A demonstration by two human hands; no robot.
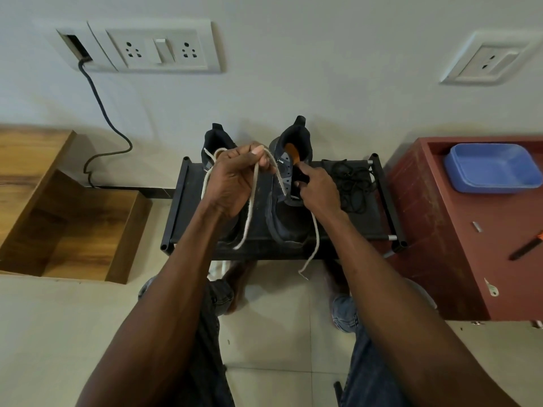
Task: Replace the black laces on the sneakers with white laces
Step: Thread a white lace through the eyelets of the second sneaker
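While two dark sneakers (289, 198) sit side by side on a low black rack (382, 212), the left hand (235, 177) grips a white lace (251, 207) raised above them. The right hand (316, 189) pinches at the right sneaker's eyelets. Black laces (351, 183) lie bunched on the rack just beside it.

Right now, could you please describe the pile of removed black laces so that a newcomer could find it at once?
Start at the low black fabric-topped rack against the white wall. Two dark sneakers stand on it; look just right of the right-hand sneaker. There lies the loose tangle of thin black laces, the only thing on the rack that is neither a shoe nor white cord.
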